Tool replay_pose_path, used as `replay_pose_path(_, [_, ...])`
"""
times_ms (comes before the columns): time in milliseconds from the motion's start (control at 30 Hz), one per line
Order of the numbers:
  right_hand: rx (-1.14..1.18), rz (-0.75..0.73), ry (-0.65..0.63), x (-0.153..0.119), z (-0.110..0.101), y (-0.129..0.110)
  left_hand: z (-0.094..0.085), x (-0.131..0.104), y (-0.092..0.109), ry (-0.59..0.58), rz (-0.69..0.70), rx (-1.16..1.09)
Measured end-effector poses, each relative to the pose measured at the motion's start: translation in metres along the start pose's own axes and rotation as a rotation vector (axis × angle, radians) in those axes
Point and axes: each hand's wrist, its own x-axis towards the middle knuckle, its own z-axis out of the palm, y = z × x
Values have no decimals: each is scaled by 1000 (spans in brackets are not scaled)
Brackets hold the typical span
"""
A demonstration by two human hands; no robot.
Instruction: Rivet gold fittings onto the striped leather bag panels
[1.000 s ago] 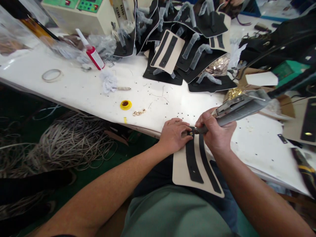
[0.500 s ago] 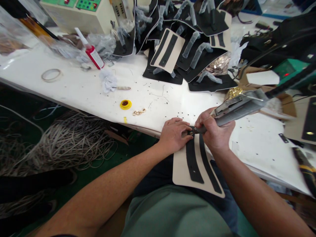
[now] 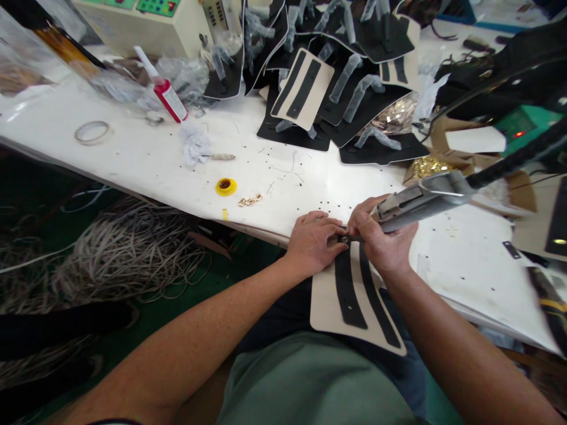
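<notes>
A beige panel [image 3: 328, 301] with two black strips rests partly on my lap, its upper end at the table edge. My left hand [image 3: 316, 242] presses on that upper end, thumb and forefinger closed around a strip's end beside a small round metal fitting [image 3: 344, 239]. My right hand [image 3: 383, 239] is wrapped round a grey electric screwdriver [image 3: 425, 198], which slants up to the right with a black cord at its rear. The screwdriver's tip points at the strip close to my left fingertips; the exact contact is hidden by my fingers.
On the white table [image 3: 146, 171] lie a yellow cap [image 3: 225, 187], a gold chain piece [image 3: 250, 200], a red bottle [image 3: 169, 100] and a tape ring [image 3: 91, 133]. Black panels with wrapped handles [image 3: 354, 106] are piled behind. A box [image 3: 432, 168] of gold parts stands right.
The screwdriver's rear has tipped slightly lower and the right hand has shifted a little left. A round metal fitting shows more plainly by my left fingers. My left hand stays put.
</notes>
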Motion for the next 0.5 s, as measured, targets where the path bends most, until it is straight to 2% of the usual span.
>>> replay_pose_path(433, [46,-25,-7,3,-3,2,-2,2,5,7,0,-11])
replay_pose_path(500, [48,11,-26,3,-4,2,-2,2,6,7,-2,-9])
